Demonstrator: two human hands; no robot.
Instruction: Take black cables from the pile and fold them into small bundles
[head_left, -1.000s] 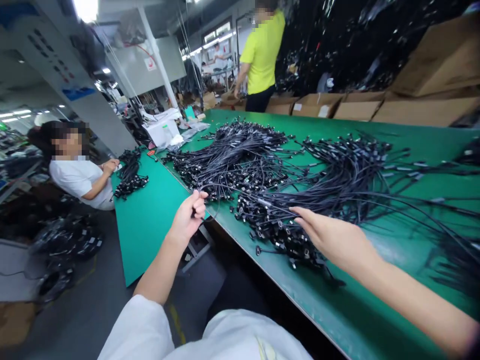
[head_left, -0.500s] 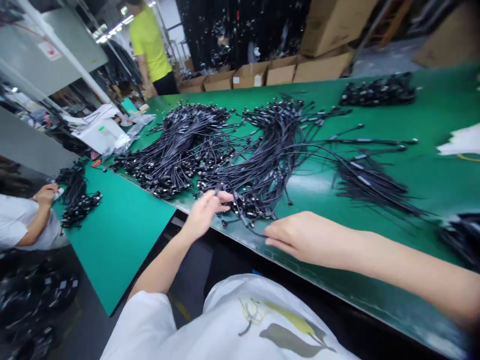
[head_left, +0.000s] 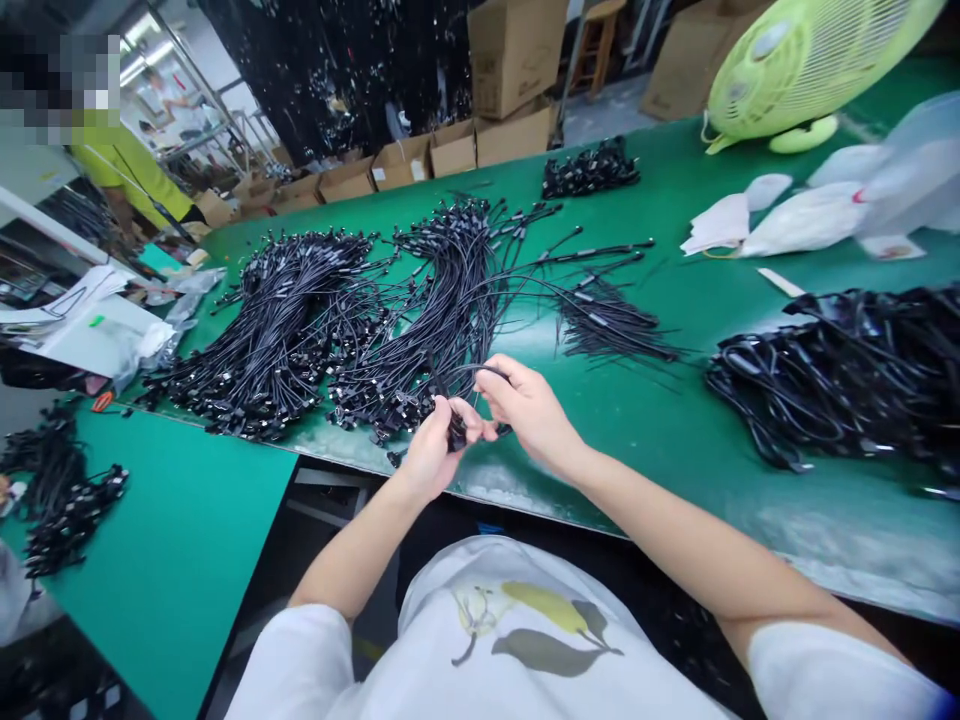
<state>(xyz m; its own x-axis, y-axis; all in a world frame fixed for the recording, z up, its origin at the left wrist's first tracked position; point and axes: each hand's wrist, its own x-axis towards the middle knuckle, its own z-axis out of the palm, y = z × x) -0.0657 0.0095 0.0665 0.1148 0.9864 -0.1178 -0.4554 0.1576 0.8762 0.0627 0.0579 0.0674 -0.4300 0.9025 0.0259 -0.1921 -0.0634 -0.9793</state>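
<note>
Both hands meet in front of me over the table's near edge, on a black cable. My left hand is closed around its bunched part, thumb on top. Fingers of my right hand pinch the cable where it bends in a loop, close to the left fingertips. Just beyond the hands lies a heap of black cables with small connectors at the ends. A second cable heap is to its left. To the right rests a bundle of thin black strands, with a few longer cables running across it.
Coiled black cables lie at the right, a dark bundle at the back. A green fan and white bags stand back right. Cardboard boxes line the far edge. At left, a green side table holds more cables.
My right hand has come in from the right to meet my left hand, and the cable is now bent between them. The view has turned right, bringing the fan and bags into sight.
</note>
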